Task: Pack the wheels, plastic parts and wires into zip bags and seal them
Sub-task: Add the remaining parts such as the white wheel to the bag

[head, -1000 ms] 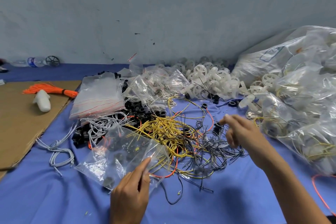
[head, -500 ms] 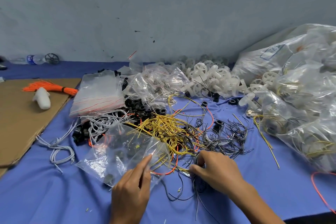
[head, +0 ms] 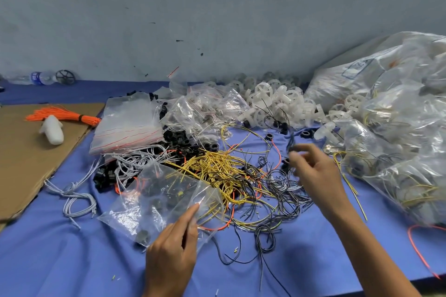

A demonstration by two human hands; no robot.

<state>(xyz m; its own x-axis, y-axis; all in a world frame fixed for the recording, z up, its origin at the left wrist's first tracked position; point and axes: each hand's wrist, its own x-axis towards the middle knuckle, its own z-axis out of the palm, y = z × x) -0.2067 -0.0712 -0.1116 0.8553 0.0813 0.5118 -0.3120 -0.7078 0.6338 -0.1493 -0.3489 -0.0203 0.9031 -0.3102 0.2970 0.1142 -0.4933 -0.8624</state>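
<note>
**Asker:** What is on the left side?

**Describer:** A brown cardboard sheet lies over the blue-covered desk. On it rest a tied bundle of orange wires and a small white plastic part. Far back by the wall lie a water bottle and a black wheel.

**Asker:** And toward the middle?

**Describer:** There is a stack of empty zip bags with red seal lines, with loose grey wires in front of it. A heap of black rings sits just behind a tangle of yellow wires. The person's left hand is low in the view. Its thumb and forefinger pinch the edge of a clear zip bag. That bag lies on the desk, partly over the grey and yellow wires, with a few dark pieces inside.

**Asker:** What about the right?

**Describer:** Beside the yellow tangle spread thin black wires. The right hand hovers above them with its fingers bent. The fingertips are blurred, with a dark smear at them, so it cannot be told whether they hold anything. Against the wall are piled white wheels. At the far right are heaped filled clear bags of parts and wires.
</note>
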